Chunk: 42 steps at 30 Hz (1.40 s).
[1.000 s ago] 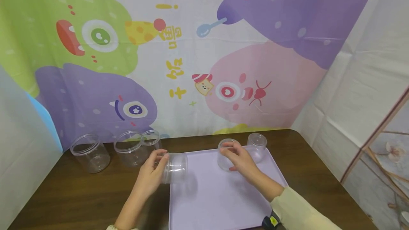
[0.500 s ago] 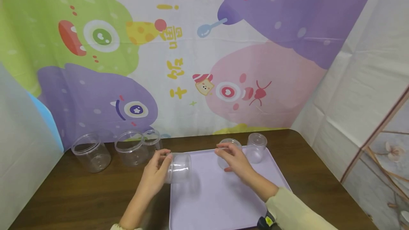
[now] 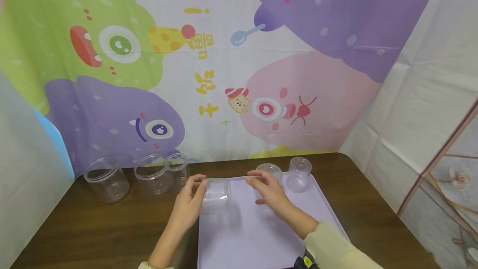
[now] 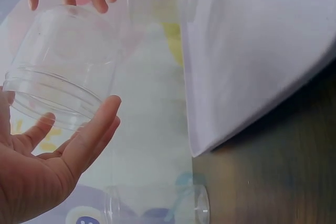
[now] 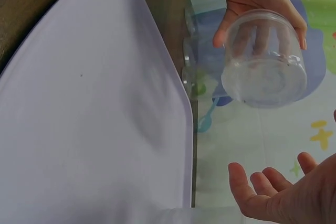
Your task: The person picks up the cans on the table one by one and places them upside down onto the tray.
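Sleeves of pale fabric point(image 3: 336, 242) reach in from the near side of the tray, the right one beside a dark strapped device point(image 3: 304, 260) that shows a yellow patch. The lilac tray point(image 3: 254, 235) lies on the dark wooden bench point(image 3: 93, 235). Above the tray's left part, the left hand point(image 3: 189, 202) holds a clear jar point(image 3: 218, 200) by its ridged rim end; the jar lies sideways in the air, its base turned toward the tray's right side. Half a second ago this jar was closer to the tray's left edge; it is now further in over the tray.

The right hand point(image 3: 270, 192) is above the tray too, wide, fingers spread and holding nothing, just apart from the jar's base. It has come left since the earlier frames, drawing off the round jar point(image 3: 272, 171) that stands toward the tray's far edge. Next to that, at the tray's far right corner, a small jar point(image 3: 299, 175) stays put.

Left of the tray, three more stand in their earlier places: a slim jar point(image 3: 181, 171) nearest it, then a wide jar point(image 3: 154, 177), then a big jar point(image 3: 108, 182). Beyond the tray hangs a cartoon-printed cloth point(image 3: 209, 136).
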Available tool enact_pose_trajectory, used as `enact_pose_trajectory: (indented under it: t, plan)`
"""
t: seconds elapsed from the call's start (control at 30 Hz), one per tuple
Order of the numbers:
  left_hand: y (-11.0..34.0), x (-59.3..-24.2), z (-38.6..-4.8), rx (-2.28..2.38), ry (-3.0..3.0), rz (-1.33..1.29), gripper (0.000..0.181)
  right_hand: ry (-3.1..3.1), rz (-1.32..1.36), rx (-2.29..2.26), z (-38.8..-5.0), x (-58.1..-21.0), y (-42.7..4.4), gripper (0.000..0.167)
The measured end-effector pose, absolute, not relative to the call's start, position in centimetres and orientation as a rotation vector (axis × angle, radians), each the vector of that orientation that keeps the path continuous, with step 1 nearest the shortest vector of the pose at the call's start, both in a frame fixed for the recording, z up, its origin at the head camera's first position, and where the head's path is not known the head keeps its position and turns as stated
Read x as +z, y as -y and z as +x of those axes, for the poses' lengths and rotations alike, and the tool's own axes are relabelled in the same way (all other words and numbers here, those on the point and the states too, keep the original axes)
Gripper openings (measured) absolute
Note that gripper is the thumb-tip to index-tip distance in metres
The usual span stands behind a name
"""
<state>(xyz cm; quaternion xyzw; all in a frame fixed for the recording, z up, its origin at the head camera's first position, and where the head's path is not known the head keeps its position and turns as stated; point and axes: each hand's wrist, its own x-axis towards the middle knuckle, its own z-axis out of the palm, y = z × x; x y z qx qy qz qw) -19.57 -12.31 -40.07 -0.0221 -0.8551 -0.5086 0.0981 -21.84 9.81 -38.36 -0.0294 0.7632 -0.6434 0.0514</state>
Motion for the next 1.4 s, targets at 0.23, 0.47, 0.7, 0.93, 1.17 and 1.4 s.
enact_pose_trajectory:
  t: [0.23,0.47,0.7,0.93,1.17,1.4]
  plan:
    - [11.6,-40.0,-19.5,-1.508,2.517,-0.056,0.030,-2.306,-0.089,-1.968,-21.8,-38.8,-9.1,0.040]
    - [11.1,-39.8,-19.4,-1.517,2.526,-0.063,0.031,-2.284,-0.091,-1.972,-21.9,-39.0,-8.5,0.040]
    - [10.6,-39.8,-19.4,-1.530,2.528,-0.046,0.031,-2.237,-0.074,-2.010,-21.7,-39.0,-8.1,0.042]
    - [10.4,-40.1,-19.6,-1.551,2.528,-0.035,0.033,-2.195,-0.072,-2.049,-21.7,-39.2,-7.8,0.045]
    - [10.2,-40.3,-19.7,-1.541,2.515,-0.031,0.032,-2.175,-0.073,-2.067,-21.8,-39.3,-7.4,0.046]
    - [10.0,-40.4,-19.8,-1.566,2.509,-0.039,0.033,-2.164,-0.084,-2.084,-21.8,-39.2,-7.0,0.049]
